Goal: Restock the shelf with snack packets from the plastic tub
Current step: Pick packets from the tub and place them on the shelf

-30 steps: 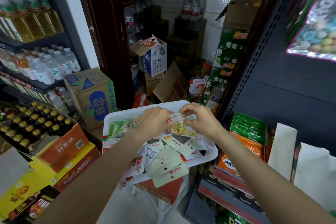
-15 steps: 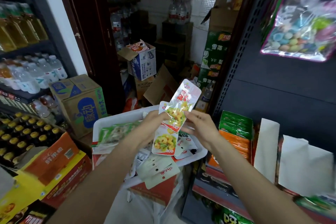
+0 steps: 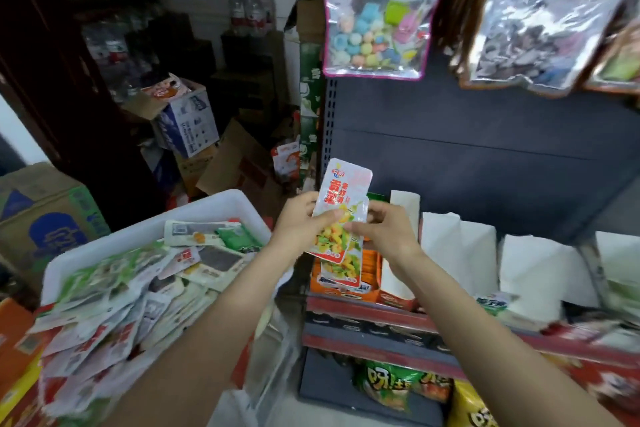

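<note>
Both hands hold a small stack of white snack packets (image 3: 341,218) printed with yellow and green food and red lettering. My left hand (image 3: 301,224) grips their left side with the thumb across the front. My right hand (image 3: 388,229) pinches their right edge. The packets hang in front of the dark shelf (image 3: 450,317), just above an orange display box (image 3: 369,274) on its left end. The white plastic tub (image 3: 214,210) sits to the lower left, heaped with several mixed packets.
White cartons (image 3: 533,270) stand in a row on the shelf to the right. Bagged toys (image 3: 375,17) hang from the dark back panel above. Green snack bags (image 3: 391,386) fill the lower shelf. Cardboard boxes (image 3: 48,218) and stacked bottled water crowd the floor behind the tub.
Both hands lifted the packets out of the tub and carried them right, toward the shelf. The view swung right, so the tub now lies lower left.
</note>
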